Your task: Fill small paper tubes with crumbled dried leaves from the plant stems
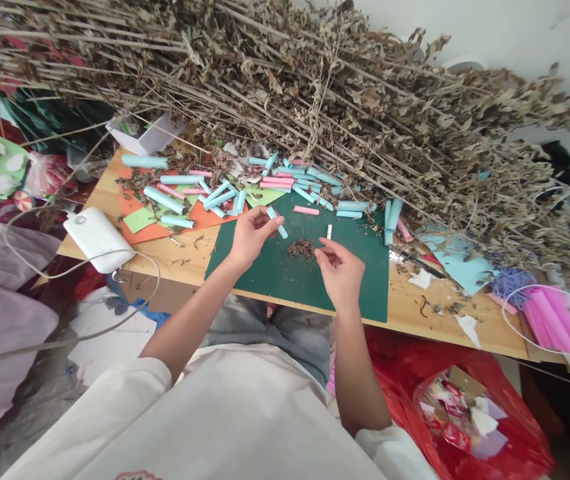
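Right hand (343, 272), fingers drawn together, can't tell if on anything, sits at the right edge of the leaf crumbs (301, 249) on the green mat (367, 293), nearer them than left hand (251, 239), gripping a blue tube (282, 231) slanting down-right toward them.

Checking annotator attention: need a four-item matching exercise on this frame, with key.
Column one
1. Power bank
2. Cutting mat
3. Plastic bag
4. Left hand

Column two
A. Red, with wrappers inside
B. Holding a light-blue paper tube
C. White, near the table's left end
D. Dark green, beneath crumbled dried leaves

Pairs: 1-C, 2-D, 3-A, 4-B
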Motion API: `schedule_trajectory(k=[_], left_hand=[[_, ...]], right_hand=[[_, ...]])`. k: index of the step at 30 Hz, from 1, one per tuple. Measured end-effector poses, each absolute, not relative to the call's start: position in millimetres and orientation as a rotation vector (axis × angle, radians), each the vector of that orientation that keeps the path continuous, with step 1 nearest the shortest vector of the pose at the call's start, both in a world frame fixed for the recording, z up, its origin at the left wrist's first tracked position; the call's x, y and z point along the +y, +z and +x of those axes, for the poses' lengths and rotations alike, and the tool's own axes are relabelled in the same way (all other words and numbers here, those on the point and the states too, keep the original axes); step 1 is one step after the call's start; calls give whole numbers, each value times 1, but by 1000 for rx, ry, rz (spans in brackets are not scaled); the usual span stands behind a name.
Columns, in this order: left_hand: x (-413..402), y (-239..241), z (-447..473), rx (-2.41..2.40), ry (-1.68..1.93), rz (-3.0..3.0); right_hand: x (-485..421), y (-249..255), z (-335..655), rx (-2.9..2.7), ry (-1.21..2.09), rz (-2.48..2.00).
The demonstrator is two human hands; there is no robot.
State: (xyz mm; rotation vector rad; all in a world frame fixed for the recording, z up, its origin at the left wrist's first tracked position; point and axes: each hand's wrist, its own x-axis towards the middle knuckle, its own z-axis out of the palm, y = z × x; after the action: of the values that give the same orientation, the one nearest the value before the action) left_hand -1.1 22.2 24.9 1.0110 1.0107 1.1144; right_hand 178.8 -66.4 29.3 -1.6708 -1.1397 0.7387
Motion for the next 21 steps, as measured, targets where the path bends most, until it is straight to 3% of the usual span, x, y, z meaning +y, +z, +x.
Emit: schedule_trajectory(k=[6, 11, 21], left_hand=[[37, 18, 8, 1070, 1063, 1594], [39, 17, 16, 1060, 940, 1901], [32, 11, 17, 895, 897, 2010]], right_hand=[[-50, 30, 178, -1805, 241, -1915], [-32, 28, 177, -2064, 252, -1845], [-31, 21, 175, -933, 821, -1504]])
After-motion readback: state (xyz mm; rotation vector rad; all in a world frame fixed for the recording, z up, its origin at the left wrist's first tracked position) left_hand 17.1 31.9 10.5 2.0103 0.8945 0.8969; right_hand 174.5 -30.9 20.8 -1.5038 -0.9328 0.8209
